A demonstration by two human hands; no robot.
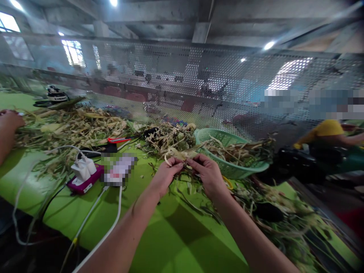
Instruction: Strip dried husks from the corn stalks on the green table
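My left hand (168, 171) and my right hand (207, 172) meet over the green table (182, 231). Between them is a pale, curled strip of dried plant (172, 152), its exact kind unclear. Thumb and fingers of each hand are pinched together on it. Just behind my hands lies a heap of dried plant bits (170, 136). To the right of it, a green plastic basket (231, 173) holds long, withered leaves and stems (239, 151).
Left of my hands are a purple power strip (85, 184) with white plugs (83, 168), a phone (118, 170) and white cables (118, 210). More dried plants (85, 125) lie beyond. A perforated metal screen (176, 83) stands behind. Another person's hand (10, 119) is far left; a yellow-sleeved person (327, 131) sits right.
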